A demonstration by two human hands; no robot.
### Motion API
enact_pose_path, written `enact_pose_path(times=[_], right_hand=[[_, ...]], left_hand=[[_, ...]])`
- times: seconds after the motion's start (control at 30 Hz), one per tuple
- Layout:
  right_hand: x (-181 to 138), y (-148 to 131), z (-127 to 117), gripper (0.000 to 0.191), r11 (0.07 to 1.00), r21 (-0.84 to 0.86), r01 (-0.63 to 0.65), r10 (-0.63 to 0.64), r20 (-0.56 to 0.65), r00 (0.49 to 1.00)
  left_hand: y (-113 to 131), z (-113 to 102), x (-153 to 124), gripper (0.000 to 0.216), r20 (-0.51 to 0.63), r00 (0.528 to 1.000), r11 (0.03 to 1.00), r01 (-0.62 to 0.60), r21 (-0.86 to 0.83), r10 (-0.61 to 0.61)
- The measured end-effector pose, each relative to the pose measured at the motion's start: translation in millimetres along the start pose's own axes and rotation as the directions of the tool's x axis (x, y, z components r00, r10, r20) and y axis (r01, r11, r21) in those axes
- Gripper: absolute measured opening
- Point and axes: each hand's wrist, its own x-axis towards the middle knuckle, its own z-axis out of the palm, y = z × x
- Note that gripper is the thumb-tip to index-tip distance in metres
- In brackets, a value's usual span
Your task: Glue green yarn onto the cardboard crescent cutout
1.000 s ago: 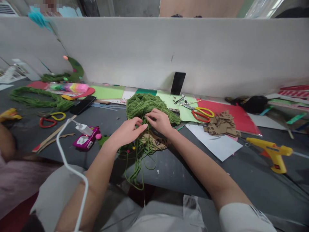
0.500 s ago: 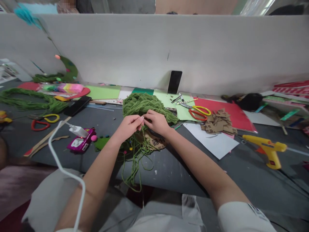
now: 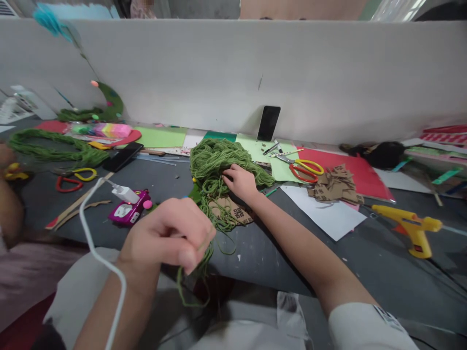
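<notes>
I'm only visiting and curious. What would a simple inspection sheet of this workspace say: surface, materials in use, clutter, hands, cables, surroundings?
Surface: dark tabletop, marked with pale flecks.
Materials in use: green yarn bundle; loose strands lie over printed cardboard.
Clutter: scissors, brown scraps, yellow glue gun to the right.
Hands: left hand closed, near the camera, green strand at its fingers; right hand at the bundle, fingertip grip unclear.
Cables: white cable crosses before the left forearm; black cord trails from the glue gun.
Surroundings: pale partition, phone propped against it; another person's arm at left.
</notes>
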Motion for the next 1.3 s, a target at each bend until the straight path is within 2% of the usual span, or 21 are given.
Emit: enact_pose_path(times=[0.03,0.07,0.1,0.17,0.2,0.23,0.3,0.4,0.5,0.7,0.8,0.9,1.0,1.1,1.17,1.23,1.3], right_hand=[[0,0,0,0.030,1.000,0.025,0.006,-0.006,-0.014,1.000],[0,0,-1,0.030,0.998,0.051,0.019,-0.018,-0.026,0.999],[0,0,-2,0.030,0.996,0.078,0.037,-0.034,-0.037,0.999],[0,0,-4,0.030,0.989,0.130,0.077,-0.070,-0.059,0.996],[0,0,-5,0.029,0.984,0.153,0.093,-0.083,-0.072,0.994],[0,0,-6,0.029,0.979,0.173,0.105,-0.091,-0.086,0.992],[0,0,-8,0.027,0.971,0.204,0.129,-0.108,-0.108,0.988],[1,-2,-11,0.027,0.955,0.234,0.181,-0.155,-0.128,0.980],[1,-4,-15,0.028,0.940,0.258,0.223,-0.191,-0.141,0.971],[1,-4,-19,0.023,0.925,0.269,0.267,-0.238,-0.135,0.962],[1,-3,-20,0.024,0.933,0.250,0.259,-0.235,-0.124,0.964],[-1,-5,-19,0.026,0.954,0.178,0.242,-0.231,-0.079,0.970],[-2,-6,-15,0.032,0.982,0.067,0.175,-0.173,-0.034,0.984],[-1,-4,-8,0.030,0.997,-0.040,0.067,-0.067,0.013,0.998],[0,-2,-4,0.030,0.997,-0.077,0.015,-0.013,0.034,0.999],[1,-1,-2,0.030,0.996,-0.085,0.006,-0.004,0.030,1.000],[1,-2,-1,0.030,0.996,-0.089,0.022,-0.020,0.025,0.999]], left_hand=[[-4,-7,1,0.038,0.077,0.991,0.988,0.104,0.115,-0.113],[-9,-14,3,0.036,0.125,0.959,0.941,0.216,0.261,-0.255],[-15,-21,4,0.037,0.120,0.911,0.857,0.319,0.404,-0.396],[-29,-31,6,0.043,-0.024,0.804,0.631,0.486,0.605,-0.595],[-36,-34,6,0.046,-0.125,0.766,0.534,0.545,0.646,-0.631],[-43,-36,6,0.048,-0.224,0.742,0.465,0.594,0.656,-0.632],[-58,-40,8,0.050,-0.385,0.727,0.424,0.659,0.621,-0.568],[-80,-46,14,0.052,-0.530,0.720,0.465,0.694,0.550,-0.447],[-98,-52,21,0.052,-0.595,0.710,0.535,0.691,0.487,-0.376],[-113,-53,33,0.054,-0.581,0.743,0.687,0.613,0.390,-0.333],[-116,-54,34,0.048,-0.568,0.770,0.765,0.543,0.347,-0.289],[-117,-58,31,0.039,-0.588,0.782,0.874,0.417,0.250,-0.205],[-107,-56,26,0.036,-0.587,0.800,0.964,0.238,0.122,-0.123],[-78,-42,17,0.037,-0.443,0.893,0.996,0.091,-0.001,-0.082],[-54,-30,10,0.041,-0.244,0.969,0.999,0.044,-0.003,-0.044],[-33,-21,3,0.045,-0.097,0.994,0.999,0.041,0.003,-0.040],[-20,-18,-1,0.047,0.006,0.999,0.999,0.036,-0.012,-0.036]])
